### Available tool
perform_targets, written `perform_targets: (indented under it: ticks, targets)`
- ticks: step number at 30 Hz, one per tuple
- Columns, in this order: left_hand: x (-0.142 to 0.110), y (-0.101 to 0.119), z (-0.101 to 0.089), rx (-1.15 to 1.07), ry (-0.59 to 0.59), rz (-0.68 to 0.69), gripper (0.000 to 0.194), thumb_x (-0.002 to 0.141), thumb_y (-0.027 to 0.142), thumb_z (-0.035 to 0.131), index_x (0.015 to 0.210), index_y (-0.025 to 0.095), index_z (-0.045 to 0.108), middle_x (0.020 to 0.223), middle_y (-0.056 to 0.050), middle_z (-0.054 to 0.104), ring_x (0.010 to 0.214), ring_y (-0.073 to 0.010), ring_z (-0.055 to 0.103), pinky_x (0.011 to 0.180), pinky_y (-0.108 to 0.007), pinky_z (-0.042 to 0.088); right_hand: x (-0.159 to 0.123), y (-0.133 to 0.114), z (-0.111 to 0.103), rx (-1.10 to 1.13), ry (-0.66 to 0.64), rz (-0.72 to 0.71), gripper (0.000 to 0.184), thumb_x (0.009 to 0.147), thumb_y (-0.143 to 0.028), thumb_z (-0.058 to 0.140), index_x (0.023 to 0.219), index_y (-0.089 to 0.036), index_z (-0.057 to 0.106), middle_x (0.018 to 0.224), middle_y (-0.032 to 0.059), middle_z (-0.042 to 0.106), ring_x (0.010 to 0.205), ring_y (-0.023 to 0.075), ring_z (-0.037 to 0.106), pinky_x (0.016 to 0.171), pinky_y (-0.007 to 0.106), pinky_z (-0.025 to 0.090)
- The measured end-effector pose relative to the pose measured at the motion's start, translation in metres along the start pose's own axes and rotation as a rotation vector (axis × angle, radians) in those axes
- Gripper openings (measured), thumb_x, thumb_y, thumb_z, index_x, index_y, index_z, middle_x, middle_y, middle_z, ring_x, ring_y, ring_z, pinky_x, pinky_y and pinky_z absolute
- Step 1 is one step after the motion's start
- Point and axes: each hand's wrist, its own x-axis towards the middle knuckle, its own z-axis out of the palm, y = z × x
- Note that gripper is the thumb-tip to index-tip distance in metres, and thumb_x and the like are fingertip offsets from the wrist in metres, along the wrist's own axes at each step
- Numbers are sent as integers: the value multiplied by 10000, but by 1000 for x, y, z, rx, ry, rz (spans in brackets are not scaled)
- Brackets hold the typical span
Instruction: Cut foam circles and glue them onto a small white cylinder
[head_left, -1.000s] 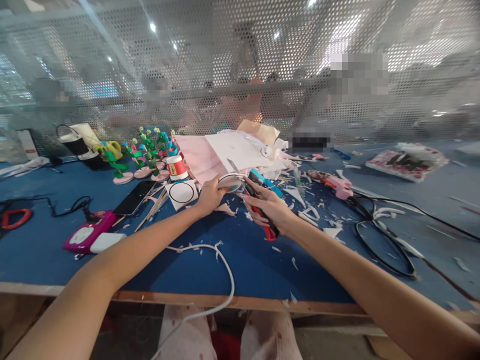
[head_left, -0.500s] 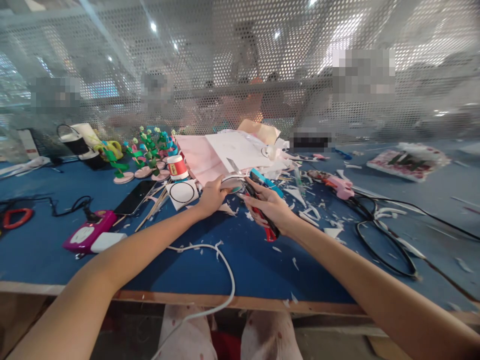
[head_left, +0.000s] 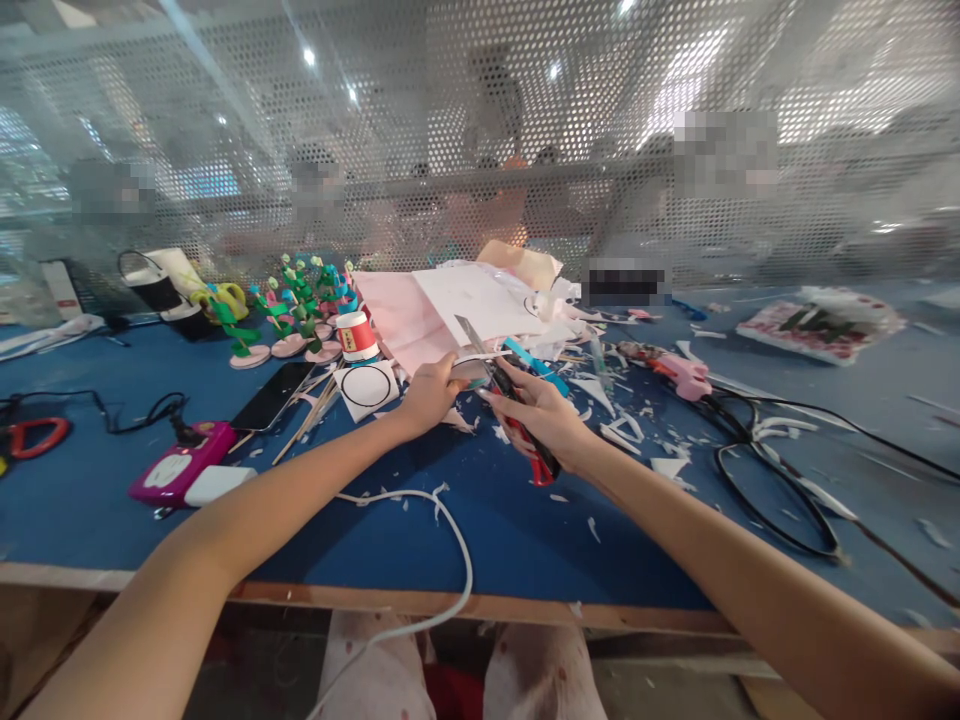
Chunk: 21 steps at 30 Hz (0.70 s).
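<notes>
While the right hand point(head_left: 546, 412) is clamped on a cutter point(head_left: 500, 376), long axis slanted mid-frame, blade pointing upper left, left hand point(head_left: 430, 397) kinda pinching a white piece point(head_left: 470, 371)

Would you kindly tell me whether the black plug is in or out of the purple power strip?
In: the black plug sits against the purple power strip, with no prongs showing.

From where I'm standing, I can't make out any wording for certain. The red-and-white cup point(head_left: 365, 338) has a yellow label with small dark marks, too tiny to read. Well left of that cup, an upright white box point(head_left: 58, 288) shows a little reddish patch, unreadable too. Nearer than the cup, leftward, the purple power adapter point(head_left: 176, 478) carries a pale panel I can't decipher.
</notes>
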Motion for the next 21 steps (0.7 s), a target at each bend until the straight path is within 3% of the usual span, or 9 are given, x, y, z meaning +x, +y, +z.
perform_targets:
  ticks: [6, 12, 21]
  targets:
    - [-1, 0, 1, -107, 43, -10, 186, 777, 171, 599, 963, 163, 605, 765, -58, 686, 746, -205, 627, 711, -289, 473, -2, -5, 1, 25, -31, 2, 916, 776, -289, 690, 1538, -149, 201, 439, -106, 478, 279, 52, 313, 277, 176, 253]
    - [3, -5, 7, -353, 240, -130, 197, 754, 199, 645, 896, 182, 509, 899, -55, 667, 870, -202, 624, 763, -294, 481, -1, -11, 4, 114, -83, 22, 936, 766, -299, 691, 1545, -226, 178, 440, -121, 463, 277, 35, 286, 296, 164, 238]
    - [1, -9, 8, -480, 192, -106, 430, 723, 191, 691, 1030, 171, 391, 1023, -96, 618, 961, -215, 622, 844, -353, 511, 2, -7, 2, 138, -44, 73, 897, 762, -244, 677, 1536, -230, 224, 432, -112, 448, 296, 46, 297, 302, 158, 211]
